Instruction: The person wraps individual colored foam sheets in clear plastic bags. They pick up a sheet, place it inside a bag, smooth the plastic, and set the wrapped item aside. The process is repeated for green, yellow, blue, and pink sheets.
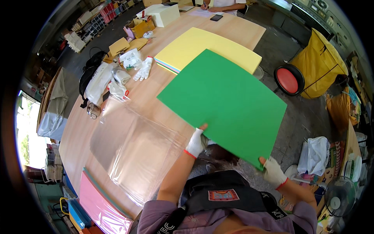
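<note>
A large green sheet, or thin stack of card (224, 103), is held in front of me by its near edge. My left hand (196, 142), in a white glove with bare fingertips, grips that edge with the thumb on top. Near the right corner, my right hand (272, 171), gloved the same way, pinches the sheet. The sheet's far part overlaps a stack topped with yellow card (206, 43), with other colours showing along its side. Left of my left hand lie clear plastic sleeves (136, 150) on the wooden table (80, 134).
Pink card in clear wrap (102, 204) lies at the table's near left. White gloves (144, 69), plastic bags (99, 82) and a metal cup (93, 110) sit along the left edge. A red-topped stool (288, 80) stands right. Across the table, another person's hand (205, 6) holds a pen.
</note>
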`<state>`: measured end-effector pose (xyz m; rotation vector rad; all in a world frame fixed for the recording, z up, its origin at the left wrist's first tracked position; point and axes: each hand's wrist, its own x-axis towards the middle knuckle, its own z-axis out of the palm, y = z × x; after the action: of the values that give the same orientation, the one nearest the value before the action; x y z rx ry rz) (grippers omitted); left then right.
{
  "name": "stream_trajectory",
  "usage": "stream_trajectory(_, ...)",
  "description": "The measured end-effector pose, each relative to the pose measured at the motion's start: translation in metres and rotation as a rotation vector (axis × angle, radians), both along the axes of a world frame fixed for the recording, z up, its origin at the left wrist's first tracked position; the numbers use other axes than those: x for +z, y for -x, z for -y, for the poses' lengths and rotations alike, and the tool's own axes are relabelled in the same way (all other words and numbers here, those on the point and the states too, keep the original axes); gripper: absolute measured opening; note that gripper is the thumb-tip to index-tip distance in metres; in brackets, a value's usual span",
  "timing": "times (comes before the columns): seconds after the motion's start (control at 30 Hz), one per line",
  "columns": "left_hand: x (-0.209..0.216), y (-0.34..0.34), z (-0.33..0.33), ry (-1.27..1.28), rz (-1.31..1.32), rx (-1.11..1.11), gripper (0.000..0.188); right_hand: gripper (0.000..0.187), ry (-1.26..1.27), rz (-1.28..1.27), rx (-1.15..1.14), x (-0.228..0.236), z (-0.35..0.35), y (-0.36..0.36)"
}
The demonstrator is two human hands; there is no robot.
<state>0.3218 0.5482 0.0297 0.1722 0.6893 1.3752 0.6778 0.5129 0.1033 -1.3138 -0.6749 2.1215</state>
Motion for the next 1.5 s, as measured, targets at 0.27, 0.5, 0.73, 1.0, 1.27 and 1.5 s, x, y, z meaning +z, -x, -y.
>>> stream_trajectory(0.27,0.012,-0.027,0.033,0.064,0.009,0.138,0.02,0.059,-0.298,0.811,0.817,0.012,-0.227,-0.11)
stream_trajectory(0.5,0.023,-0.056,0.055,0.106,-0.018,0.05,0.028,0.042,-0.774,0.912,0.617,-0.037,-0.361,0.059)
stream_trajectory(0.73,0.03,-0.089,0.134,0.027,-0.563,-0.188,0.069,0.034,-0.722,0.746,0.692,-0.066,-0.327,0.079)
stream_trajectory(1.0,0.146,-0.075,0.186,0.191,-0.829,-0.646,0.077,0.036,-0.793,0.536,0.761,-0.087,-0.203,0.072)
stream_trajectory(1.27,0.07,-0.039,0.252,-0.13,-0.316,-0.638,0.064,0.044,-1.125,0.433,0.855,-0.059,-0.091,0.125)
stream_trajectory(1.5,0.01,0.144,0.369,0.601,-1.416,-0.395,0.042,0.052,-1.364,0.71,1.098,-0.008,-0.06,0.173)
